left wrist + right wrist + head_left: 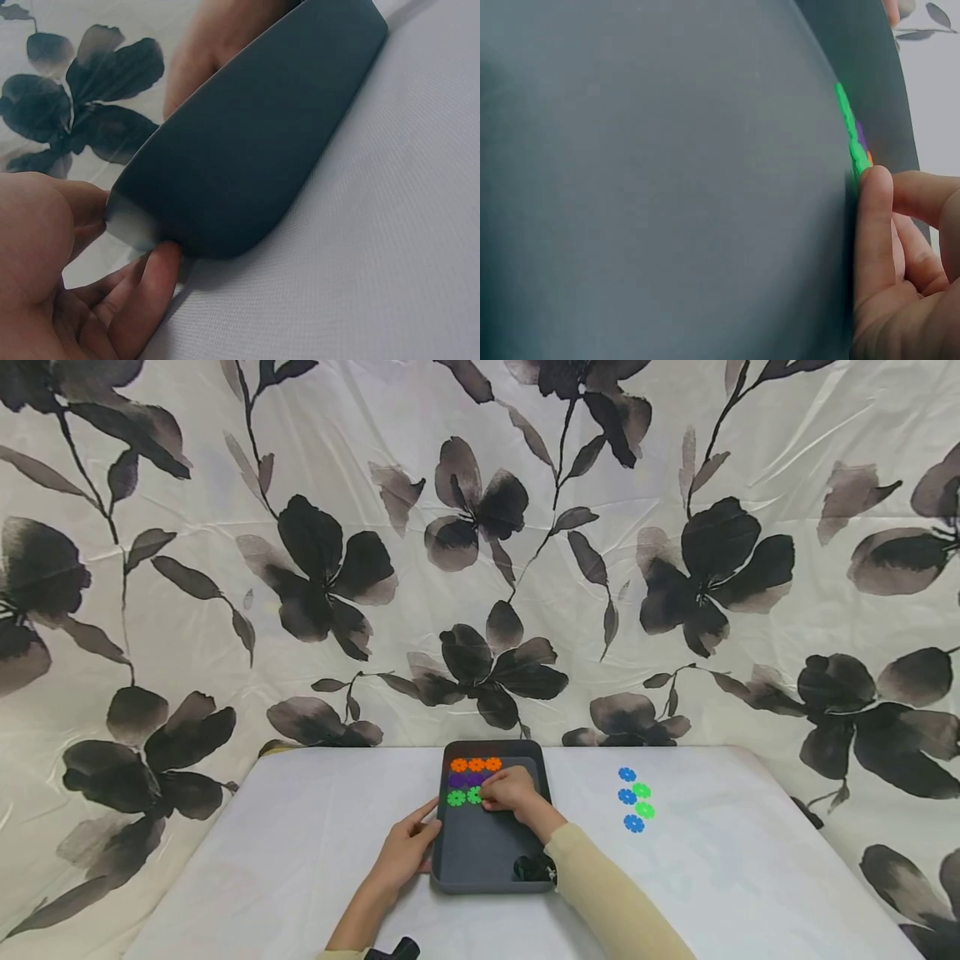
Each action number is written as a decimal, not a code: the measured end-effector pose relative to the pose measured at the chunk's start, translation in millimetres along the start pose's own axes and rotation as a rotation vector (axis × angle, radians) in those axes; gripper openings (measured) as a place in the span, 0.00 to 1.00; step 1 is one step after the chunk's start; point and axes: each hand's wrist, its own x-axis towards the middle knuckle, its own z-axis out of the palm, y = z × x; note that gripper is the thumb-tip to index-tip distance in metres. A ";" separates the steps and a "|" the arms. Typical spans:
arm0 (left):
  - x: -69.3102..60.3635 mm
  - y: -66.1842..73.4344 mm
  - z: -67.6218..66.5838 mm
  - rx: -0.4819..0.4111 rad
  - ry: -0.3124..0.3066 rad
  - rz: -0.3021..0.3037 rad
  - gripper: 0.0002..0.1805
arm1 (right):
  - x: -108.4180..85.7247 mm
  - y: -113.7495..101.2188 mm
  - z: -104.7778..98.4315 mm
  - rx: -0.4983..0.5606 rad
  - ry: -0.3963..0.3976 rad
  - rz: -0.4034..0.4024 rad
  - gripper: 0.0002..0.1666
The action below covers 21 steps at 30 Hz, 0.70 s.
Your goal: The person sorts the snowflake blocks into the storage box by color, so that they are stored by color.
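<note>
A dark grey tray [480, 852] lies on the white table. My left hand [403, 852] grips its left side, thumb at the rim; the left wrist view shows the fingers against the tray's outer wall [247, 135]. Inside, orange flower-shaped discs [476, 765] form the far row, purple ones [457, 780] the middle row and green ones [456, 798] the nearer row. My right hand [513, 793] pinches a green disc at that row's right end, mostly hidden by the fingers. In the right wrist view, green discs [850, 127] meet the fingertips.
Right of the tray, blue discs [627, 774] and green discs [641, 790] lie loose on the white table [712, 860]. Behind the table hangs a cloth with dark flowers [480, 677]. The right wrist's black camera [534, 867] sits over the tray's near right corner.
</note>
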 end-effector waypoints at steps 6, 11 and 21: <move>-0.6 1.0 0.7 0.015 0.003 -0.006 0.26 | -0.7 0.9 1.2 -0.004 0.008 0.013 0.07; -0.4 3.5 1.2 0.011 0.009 -0.005 0.26 | -0.8 -1.3 0.2 0.001 0.014 0.017 0.07; -3.3 4.4 1.9 -0.002 0.005 -0.006 0.26 | -4.4 -4.0 0.7 -0.008 0.011 0.003 0.08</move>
